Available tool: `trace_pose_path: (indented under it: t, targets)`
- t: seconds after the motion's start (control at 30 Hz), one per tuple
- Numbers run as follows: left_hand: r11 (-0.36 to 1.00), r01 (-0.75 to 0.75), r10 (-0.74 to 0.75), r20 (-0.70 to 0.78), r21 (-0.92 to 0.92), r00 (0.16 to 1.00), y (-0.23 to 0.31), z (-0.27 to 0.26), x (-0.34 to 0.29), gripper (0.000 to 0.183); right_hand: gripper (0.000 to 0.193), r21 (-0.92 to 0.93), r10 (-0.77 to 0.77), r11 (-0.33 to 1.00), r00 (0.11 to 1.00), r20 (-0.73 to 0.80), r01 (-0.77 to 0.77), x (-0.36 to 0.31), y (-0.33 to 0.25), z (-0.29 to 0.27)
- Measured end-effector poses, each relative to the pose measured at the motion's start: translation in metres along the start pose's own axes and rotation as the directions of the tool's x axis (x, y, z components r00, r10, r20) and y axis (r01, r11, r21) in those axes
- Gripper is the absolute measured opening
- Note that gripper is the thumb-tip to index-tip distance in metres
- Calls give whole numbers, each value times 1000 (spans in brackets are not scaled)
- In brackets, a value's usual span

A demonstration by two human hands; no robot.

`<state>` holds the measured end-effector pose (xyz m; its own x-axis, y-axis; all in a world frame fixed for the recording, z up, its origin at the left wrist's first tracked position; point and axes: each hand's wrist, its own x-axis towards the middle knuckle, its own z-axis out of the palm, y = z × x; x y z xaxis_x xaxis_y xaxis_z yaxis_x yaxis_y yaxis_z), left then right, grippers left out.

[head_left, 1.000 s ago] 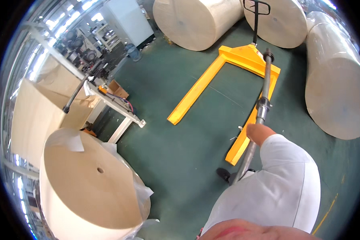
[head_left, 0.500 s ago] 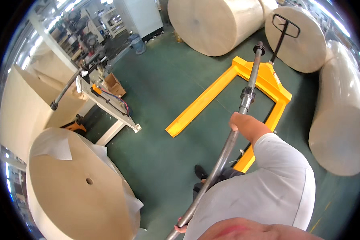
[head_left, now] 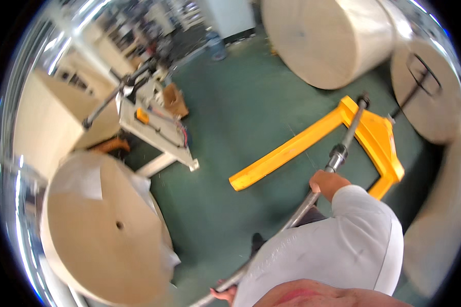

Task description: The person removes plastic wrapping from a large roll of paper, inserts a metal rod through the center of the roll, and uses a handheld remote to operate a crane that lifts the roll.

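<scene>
Nearest us, our left hand (head_left: 224,294) curls its fingers around the low end of a long, smooth grey metal shaft (head_left: 312,193) at the bottom edge of the view. Further up, our right hand (head_left: 329,183), reaching out of a white sleeve (head_left: 343,245), is closed tight around the same shaft just below its ribbed collar. The shaft slants up and away from our body across the green floor (head_left: 241,112), its far end over a yellow steel pallet jack (head_left: 343,138). At left stands a big, round beige paper roll (head_left: 102,230); beyond it, a white machine frame (head_left: 153,123), and more paper rolls (head_left: 328,41) lie farthest off.
</scene>
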<state>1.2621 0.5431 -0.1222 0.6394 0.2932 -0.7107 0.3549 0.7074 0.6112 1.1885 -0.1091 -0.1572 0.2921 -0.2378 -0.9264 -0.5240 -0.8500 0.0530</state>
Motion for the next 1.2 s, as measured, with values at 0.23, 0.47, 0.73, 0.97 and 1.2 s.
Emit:
trace_pose_path:
  t: [0.23, 0.47, 0.73, 0.97, 1.2]
  targets:
    - [935, -95, 48, -145, -341, 988, -104, 58, -80, 28, 44, -381, -79, 911, 974, 212, 157, -4, 131, -54]
    - [911, -36, -26, -143, -410, 989, -127, 126, -127, 28, 46, -338, -57, 934, 981, 184, 117, -30, 191, -95]
    - [913, -1, -49, -112, -408, 993, -216, 184, -143, 28, 47, -253, -103, 958, 986, 132, 134, -10, 279, -121]
    - [928, 23, -88, -157, -372, 984, -322, 267, -199, 29, 49, -194, -101, 973, 988, 117, 123, 14, 413, -165]
    - [932, 76, -128, -128, -353, 983, -447, 363, -271, 24, 56, -103, -2, 995, 995, 98, 12, 40, 588, -194]
